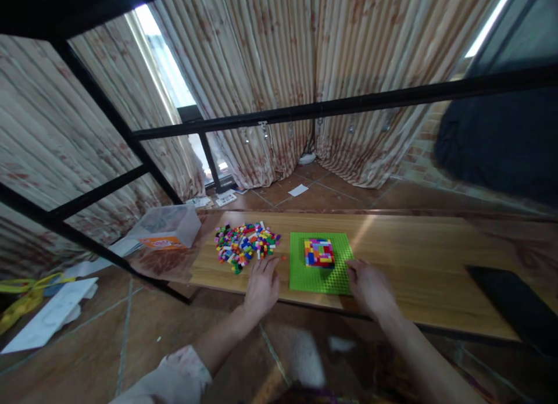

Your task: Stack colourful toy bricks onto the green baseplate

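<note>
A square, multicoloured block of toy building bricks [319, 253] sits on a green studded baseplate [300, 279]. To its left, many small loose bricks [244, 244] lie in a spread pile on the wooden board. At the near edge of this pile is my left hand [263, 285], its fingers stretched forward over the board; nothing shows in them. One tiny orange-red brick [283, 257] lies between that hand and the baseplate. By the baseplate's right edge, my right hand [370, 285] has its fingers curled together. Whatever its fingertips may hold is hidden, and the hand is slightly blurred.
The wooden board [405, 241] carries a dark flat object [514, 302] at its right end. A translucent plastic box [168, 224] with an orange label stands at the left. Black metal bars [279, 116] cross in front of long curtains [270, 55]. Papers lie on the tiled floor.
</note>
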A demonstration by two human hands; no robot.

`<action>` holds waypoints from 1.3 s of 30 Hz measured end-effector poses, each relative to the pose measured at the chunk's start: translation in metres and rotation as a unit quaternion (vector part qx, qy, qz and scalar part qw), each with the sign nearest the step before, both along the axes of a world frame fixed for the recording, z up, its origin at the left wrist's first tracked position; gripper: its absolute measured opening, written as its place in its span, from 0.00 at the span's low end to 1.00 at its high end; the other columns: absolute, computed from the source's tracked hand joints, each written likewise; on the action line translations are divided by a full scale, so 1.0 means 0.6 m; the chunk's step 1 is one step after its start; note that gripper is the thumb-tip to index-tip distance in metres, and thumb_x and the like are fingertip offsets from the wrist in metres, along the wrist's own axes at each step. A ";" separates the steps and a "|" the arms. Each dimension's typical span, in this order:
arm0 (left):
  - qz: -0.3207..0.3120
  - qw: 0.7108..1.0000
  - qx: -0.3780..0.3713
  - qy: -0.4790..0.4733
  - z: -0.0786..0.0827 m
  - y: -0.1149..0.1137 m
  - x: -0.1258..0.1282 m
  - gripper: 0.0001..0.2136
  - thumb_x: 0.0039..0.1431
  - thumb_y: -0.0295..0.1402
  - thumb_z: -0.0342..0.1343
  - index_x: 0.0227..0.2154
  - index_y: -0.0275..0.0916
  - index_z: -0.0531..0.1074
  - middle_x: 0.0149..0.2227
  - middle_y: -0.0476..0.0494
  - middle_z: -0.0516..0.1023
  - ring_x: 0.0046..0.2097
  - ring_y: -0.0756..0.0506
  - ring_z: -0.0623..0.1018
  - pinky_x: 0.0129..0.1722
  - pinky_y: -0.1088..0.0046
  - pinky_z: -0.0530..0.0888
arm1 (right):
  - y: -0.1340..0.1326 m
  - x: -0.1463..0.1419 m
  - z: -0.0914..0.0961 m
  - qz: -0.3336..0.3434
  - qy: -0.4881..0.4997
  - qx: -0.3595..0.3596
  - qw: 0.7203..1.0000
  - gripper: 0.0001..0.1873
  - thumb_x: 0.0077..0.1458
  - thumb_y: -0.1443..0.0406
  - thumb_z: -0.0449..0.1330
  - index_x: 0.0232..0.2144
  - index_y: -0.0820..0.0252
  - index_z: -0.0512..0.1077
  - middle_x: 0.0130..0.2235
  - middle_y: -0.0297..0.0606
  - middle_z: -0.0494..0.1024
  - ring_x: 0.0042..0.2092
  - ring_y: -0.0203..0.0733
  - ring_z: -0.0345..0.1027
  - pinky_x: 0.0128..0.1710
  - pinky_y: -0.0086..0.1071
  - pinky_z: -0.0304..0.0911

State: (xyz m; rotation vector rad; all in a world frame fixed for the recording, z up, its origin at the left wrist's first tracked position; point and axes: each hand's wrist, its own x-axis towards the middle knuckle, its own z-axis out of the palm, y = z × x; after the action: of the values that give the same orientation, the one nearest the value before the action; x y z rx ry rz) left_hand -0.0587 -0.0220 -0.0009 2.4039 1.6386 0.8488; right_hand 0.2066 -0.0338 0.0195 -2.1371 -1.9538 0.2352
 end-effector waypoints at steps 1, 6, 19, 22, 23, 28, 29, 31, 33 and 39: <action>0.021 1.000 -0.010 -0.006 -0.006 0.000 -0.015 0.18 0.55 0.23 0.49 0.49 0.38 0.67 0.49 0.39 0.73 0.52 0.41 0.70 0.54 0.59 0.66 | -0.001 0.000 -0.002 0.009 -0.003 0.006 1.000 0.17 0.59 0.67 0.47 0.43 0.59 0.74 0.42 0.45 0.78 0.39 0.44 0.73 0.37 0.33 0.62; 0.088 0.995 -0.044 -0.026 -0.020 0.011 -0.051 0.13 0.55 0.24 0.49 0.43 0.37 0.69 0.42 0.40 0.75 0.46 0.43 0.73 0.49 0.64 0.70 | -0.004 -0.008 -0.013 0.055 -0.009 0.015 0.998 0.18 0.60 0.65 0.47 0.41 0.58 0.75 0.43 0.45 0.78 0.38 0.44 0.74 0.37 0.33 0.62; 0.193 0.975 -0.094 0.062 -0.007 0.059 -0.052 0.12 0.57 0.35 0.52 0.43 0.40 0.69 0.43 0.41 0.74 0.46 0.42 0.74 0.44 0.69 0.70 | 0.004 -0.015 -0.019 0.087 -0.033 -0.040 0.995 0.19 0.61 0.63 0.45 0.39 0.55 0.76 0.42 0.42 0.78 0.36 0.44 0.74 0.33 0.32 0.60; 0.201 0.971 -0.110 0.070 -0.003 0.074 -0.043 0.16 0.58 0.36 0.52 0.49 0.39 0.68 0.47 0.39 0.74 0.46 0.42 0.75 0.45 0.69 0.70 | 0.006 -0.018 -0.019 0.090 -0.030 -0.045 0.995 0.18 0.61 0.63 0.45 0.39 0.56 0.76 0.42 0.43 0.78 0.37 0.44 0.74 0.34 0.33 0.60; 0.201 0.970 -0.116 0.066 -0.002 0.078 -0.042 0.16 0.58 0.35 0.53 0.49 0.39 0.68 0.47 0.39 0.74 0.46 0.42 0.75 0.45 0.69 0.70 | 0.006 -0.019 -0.018 0.092 -0.029 -0.046 0.994 0.18 0.61 0.63 0.45 0.39 0.56 0.76 0.41 0.43 0.78 0.37 0.44 0.74 0.34 0.32 0.60; 0.195 0.973 -0.118 0.018 -0.001 0.094 -0.046 0.13 0.55 0.28 0.54 0.44 0.39 0.72 0.44 0.40 0.77 0.45 0.43 0.76 0.46 0.68 0.70 | 0.006 -0.023 -0.011 0.099 -0.028 -0.053 0.993 0.18 0.61 0.64 0.45 0.38 0.57 0.76 0.40 0.44 0.78 0.36 0.44 0.74 0.34 0.33 0.59; 0.195 0.974 -0.115 0.010 -0.001 0.095 -0.048 0.13 0.55 0.27 0.53 0.43 0.39 0.73 0.43 0.40 0.77 0.44 0.43 0.77 0.45 0.68 0.71 | 0.006 -0.024 -0.010 0.101 -0.027 -0.053 0.993 0.18 0.61 0.64 0.45 0.38 0.57 0.76 0.40 0.44 0.78 0.36 0.44 0.74 0.34 0.33 0.59; 0.194 0.975 -0.111 -0.003 -0.003 0.096 -0.052 0.13 0.55 0.27 0.53 0.43 0.39 0.73 0.42 0.40 0.77 0.42 0.43 0.77 0.44 0.68 0.71 | 0.006 -0.026 -0.008 0.106 -0.027 -0.052 0.993 0.18 0.61 0.64 0.46 0.37 0.58 0.76 0.40 0.44 0.78 0.36 0.44 0.73 0.34 0.33 0.59; 0.190 0.976 -0.108 -0.015 -0.004 0.097 -0.054 0.14 0.54 0.26 0.53 0.44 0.38 0.73 0.39 0.42 0.78 0.40 0.45 0.77 0.42 0.69 0.72 | 0.006 -0.027 -0.007 0.107 -0.025 -0.051 0.993 0.17 0.61 0.65 0.46 0.37 0.58 0.76 0.39 0.44 0.78 0.37 0.44 0.73 0.35 0.33 0.59; 0.170 0.979 -0.084 -0.081 -0.009 0.105 -0.049 0.13 0.49 0.22 0.55 0.39 0.39 0.75 0.38 0.44 0.78 0.37 0.47 0.76 0.40 0.71 0.72 | 0.006 -0.033 -0.002 0.103 -0.008 -0.046 0.994 0.17 0.61 0.65 0.46 0.37 0.58 0.76 0.39 0.43 0.78 0.37 0.42 0.73 0.35 0.32 0.59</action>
State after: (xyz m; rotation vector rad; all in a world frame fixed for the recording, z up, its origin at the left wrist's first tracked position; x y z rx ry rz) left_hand -0.0883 0.0408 -0.0060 1.9208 1.9958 0.8825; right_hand 0.1867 -0.0304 0.0180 -1.9950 -2.2134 0.3519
